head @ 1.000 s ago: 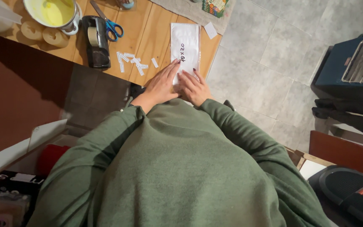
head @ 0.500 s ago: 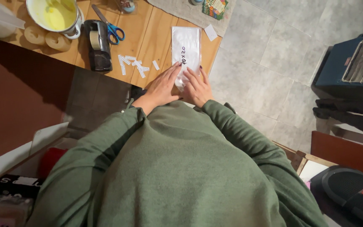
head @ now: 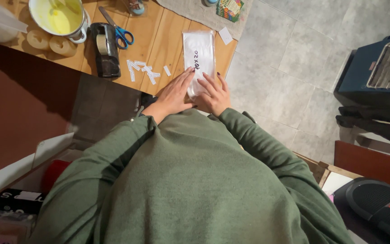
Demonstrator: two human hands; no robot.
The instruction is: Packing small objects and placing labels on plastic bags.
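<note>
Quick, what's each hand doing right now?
Left hand: open, flat on the white packet.
Right hand: open, fingers spread on the same packet.

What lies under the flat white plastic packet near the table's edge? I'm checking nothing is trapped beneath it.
The flat white plastic packet lies on the light wooden tabletop. Left hand and right hand press flat on its near end, covering that part. Anything beneath the packet stays hidden.

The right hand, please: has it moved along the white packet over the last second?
Yes. The right hand has slid off toward the packet's right edge and table edge, its fingers spreading; the packet stays put.
</note>
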